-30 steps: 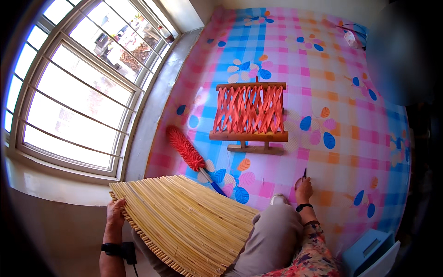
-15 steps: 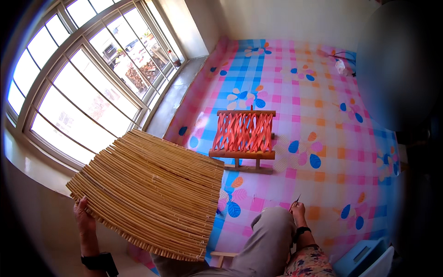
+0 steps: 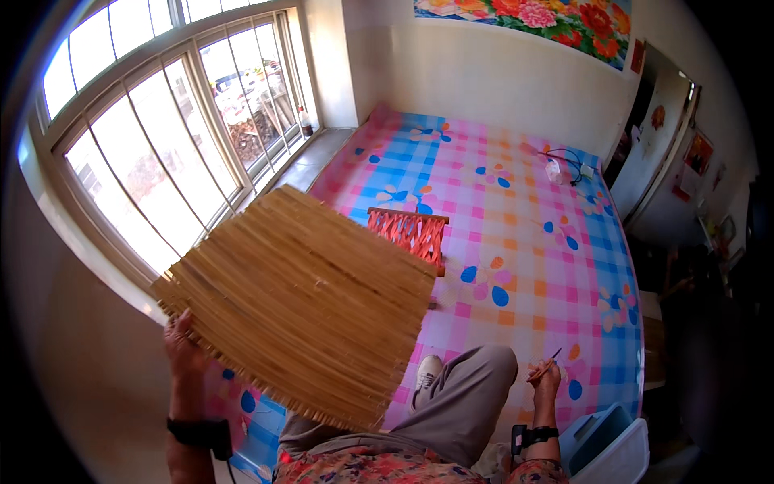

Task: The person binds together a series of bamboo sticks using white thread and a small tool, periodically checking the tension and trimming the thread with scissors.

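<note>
In the lower left of the frame, the left hand grips the mat by its edge, thumb visible, other fingers partly hidden. The mat tilts across the centre-left, partly covering the red stool. At lower right, the right hand has fingers curled round scissors, near the blue bin.

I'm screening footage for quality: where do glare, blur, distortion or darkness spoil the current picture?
Head view: glare washes the window panes nearly white; the slatted mat held by the left hand looks soft, its slat lines smeared; the window frame bows with fisheye distortion; the corners go black, and the right edge sinks into shadow.
</note>
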The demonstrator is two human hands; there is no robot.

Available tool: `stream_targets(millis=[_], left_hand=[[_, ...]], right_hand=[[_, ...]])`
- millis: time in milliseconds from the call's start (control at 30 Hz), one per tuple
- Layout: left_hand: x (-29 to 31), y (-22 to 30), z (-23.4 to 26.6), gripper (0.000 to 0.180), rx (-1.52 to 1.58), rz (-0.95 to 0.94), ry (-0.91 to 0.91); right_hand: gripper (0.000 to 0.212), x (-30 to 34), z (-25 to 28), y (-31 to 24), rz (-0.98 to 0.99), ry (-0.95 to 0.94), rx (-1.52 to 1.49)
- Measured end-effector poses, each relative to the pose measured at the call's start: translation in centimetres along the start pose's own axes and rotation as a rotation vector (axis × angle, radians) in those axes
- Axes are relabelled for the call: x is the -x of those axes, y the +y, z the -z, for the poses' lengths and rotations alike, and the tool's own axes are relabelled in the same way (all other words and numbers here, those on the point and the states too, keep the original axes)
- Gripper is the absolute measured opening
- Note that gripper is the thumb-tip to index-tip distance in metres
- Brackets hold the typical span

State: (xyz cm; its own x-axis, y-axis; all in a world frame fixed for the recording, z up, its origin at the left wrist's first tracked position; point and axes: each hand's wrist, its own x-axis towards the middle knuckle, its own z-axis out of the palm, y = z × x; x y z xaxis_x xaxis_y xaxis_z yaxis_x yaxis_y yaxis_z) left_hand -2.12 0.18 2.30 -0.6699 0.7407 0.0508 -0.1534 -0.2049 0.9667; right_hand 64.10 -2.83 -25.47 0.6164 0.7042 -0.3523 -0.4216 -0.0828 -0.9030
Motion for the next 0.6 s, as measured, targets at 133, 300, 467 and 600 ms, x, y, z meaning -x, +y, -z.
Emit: stream_targets(millis=[133,300,467,600], left_hand=[[0.7,-7.5,-4.3,0.021,0.333,0.042,0.0],[0.3,-17.3,-7.6,0.026,0.552,0.039,0.144],[4.2,-20.5,-9.7,0.035,0.571,0.139,0.173],[8.0,-18.5,-8.1,0.037,0.519,0.448,-0.011]], right_hand=[[0.021,4.4,-2.3,-6.2,0.23,-0.049,0.021],[0.033,9.8,-9.1,-10.9,0.296,-0.205,0.079],[0.036,15.3,-15.5,-9.7,0.109,-0.486,0.161],[0.037,17.7,-18.5,-5.5,0.12,-0.772,0.379]])
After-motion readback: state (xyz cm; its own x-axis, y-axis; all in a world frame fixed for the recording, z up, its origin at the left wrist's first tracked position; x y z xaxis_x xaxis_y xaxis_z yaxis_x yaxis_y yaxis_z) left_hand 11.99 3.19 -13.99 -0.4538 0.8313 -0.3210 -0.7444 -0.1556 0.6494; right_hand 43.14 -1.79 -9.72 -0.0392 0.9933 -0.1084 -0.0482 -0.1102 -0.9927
